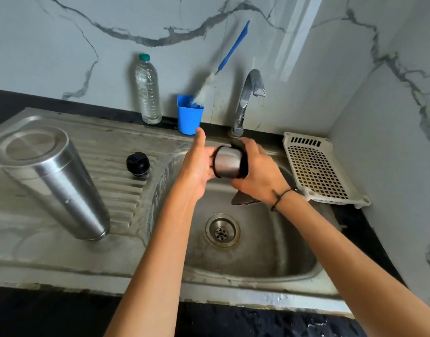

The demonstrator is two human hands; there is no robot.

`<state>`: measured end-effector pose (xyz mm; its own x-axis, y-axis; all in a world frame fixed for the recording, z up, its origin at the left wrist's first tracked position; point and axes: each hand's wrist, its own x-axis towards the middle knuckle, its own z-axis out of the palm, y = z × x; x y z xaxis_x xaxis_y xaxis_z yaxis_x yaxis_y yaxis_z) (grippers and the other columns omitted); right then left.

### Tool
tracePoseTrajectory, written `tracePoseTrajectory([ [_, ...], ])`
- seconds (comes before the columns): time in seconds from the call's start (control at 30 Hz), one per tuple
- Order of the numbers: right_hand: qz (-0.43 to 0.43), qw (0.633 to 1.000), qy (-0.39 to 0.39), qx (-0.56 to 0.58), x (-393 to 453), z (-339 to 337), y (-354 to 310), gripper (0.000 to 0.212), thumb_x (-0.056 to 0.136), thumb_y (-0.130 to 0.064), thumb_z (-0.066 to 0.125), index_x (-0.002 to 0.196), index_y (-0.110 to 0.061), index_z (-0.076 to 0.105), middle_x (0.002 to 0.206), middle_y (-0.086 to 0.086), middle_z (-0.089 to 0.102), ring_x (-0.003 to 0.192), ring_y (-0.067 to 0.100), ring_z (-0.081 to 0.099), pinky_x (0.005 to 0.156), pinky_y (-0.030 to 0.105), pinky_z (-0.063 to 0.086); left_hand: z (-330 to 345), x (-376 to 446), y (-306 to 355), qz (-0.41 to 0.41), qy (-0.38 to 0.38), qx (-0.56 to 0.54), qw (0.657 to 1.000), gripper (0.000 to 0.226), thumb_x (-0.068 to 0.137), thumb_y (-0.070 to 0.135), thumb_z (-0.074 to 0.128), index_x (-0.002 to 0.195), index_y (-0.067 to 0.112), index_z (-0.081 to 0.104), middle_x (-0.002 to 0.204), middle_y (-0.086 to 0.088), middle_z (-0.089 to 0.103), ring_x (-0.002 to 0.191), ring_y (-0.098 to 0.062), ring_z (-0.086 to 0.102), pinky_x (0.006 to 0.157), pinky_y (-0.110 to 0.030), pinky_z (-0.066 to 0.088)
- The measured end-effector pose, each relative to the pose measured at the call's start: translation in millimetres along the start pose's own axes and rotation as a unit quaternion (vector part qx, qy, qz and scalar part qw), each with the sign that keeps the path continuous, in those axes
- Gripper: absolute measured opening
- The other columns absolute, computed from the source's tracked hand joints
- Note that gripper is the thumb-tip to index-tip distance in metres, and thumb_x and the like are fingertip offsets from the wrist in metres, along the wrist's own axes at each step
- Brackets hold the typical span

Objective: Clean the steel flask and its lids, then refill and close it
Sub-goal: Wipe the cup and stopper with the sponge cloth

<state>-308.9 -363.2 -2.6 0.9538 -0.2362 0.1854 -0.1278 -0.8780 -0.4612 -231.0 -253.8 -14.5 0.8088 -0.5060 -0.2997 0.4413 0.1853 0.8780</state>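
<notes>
as hands (233, 171) grip, cup lid (227, 164) sideways

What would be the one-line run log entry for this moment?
step: scrubbing steel cup lid over sink | left hand: holds lid | right hand: rubs with dark cloth

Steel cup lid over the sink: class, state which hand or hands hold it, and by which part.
Both hands: the left hand holds the steel cup lid at its closed end; the right hand grips its open, black-rimmed end.
</notes>
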Motion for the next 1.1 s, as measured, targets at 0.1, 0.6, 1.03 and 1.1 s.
tracePoseTrajectory([
  [0.1, -0.174, 0.953, 0.109, -0.222, -11, 22, 5, 0.067, 0.074, -0.001, 0.058, 0.136, -0.012, 0.035, 0.132, 0.018, 0.044, 0.110, 0.039, 0.047, 0.076, 0.046, 0.055, 0, -2, -3, -0.056, 0.016, -0.053, 0.997, 0.068, 0.097, 0.061, 0.025, 0.113, 0.006, 0.063, 0.093, -0.010, 0.072, 0.082, -0.020, 0.069, 0.067, -0.033, 0.054],
  [0.6, -0.051, 0.996, 0.059, -0.035, 8, 24, -3, 0.078, 0.068, -0.016, 0.077, 0.136, -0.016, 0.039, 0.128, 0.009, 0.049, 0.103, 0.031, 0.057, 0.081, 0.036, 0.048, 12, -4, -4, 0.006, 0.039, -0.064, 0.997, 0.082, 0.085, 0.077, 0.022, 0.110, 0.012, 0.066, 0.099, -0.010, 0.072, 0.092, -0.021, 0.068, 0.076, -0.032, 0.051],
  [1.03, 0.046, 0.962, -0.079, 0.256, 19, -8, 20, 0.063, 0.072, -0.013, 0.079, 0.125, -0.021, 0.046, 0.111, 0.002, 0.059, 0.098, 0.020, 0.061, 0.084, 0.033, 0.053, 14, 11, -25, 0.127, 0.057, -0.038, 0.990, 0.078, 0.095, 0.061, 0.010, 0.081, 0.014, 0.071, 0.085, -0.012, 0.073, 0.085, -0.020, 0.069, 0.078, -0.033, 0.051],
  [1.1, -0.055, 0.998, -0.022, 0.034, 17, -5, 20, 0.075, 0.072, -0.022, 0.077, 0.135, -0.020, 0.039, 0.120, 0.005, 0.054, 0.101, 0.025, 0.058, 0.081, 0.033, 0.051, 8, 14, -16, 0.064, 0.052, -0.076, 0.994, 0.079, 0.095, 0.063, 0.010, 0.091, 0.007, 0.066, 0.089, -0.015, 0.070, 0.085, -0.022, 0.067, 0.077, -0.033, 0.052],
])
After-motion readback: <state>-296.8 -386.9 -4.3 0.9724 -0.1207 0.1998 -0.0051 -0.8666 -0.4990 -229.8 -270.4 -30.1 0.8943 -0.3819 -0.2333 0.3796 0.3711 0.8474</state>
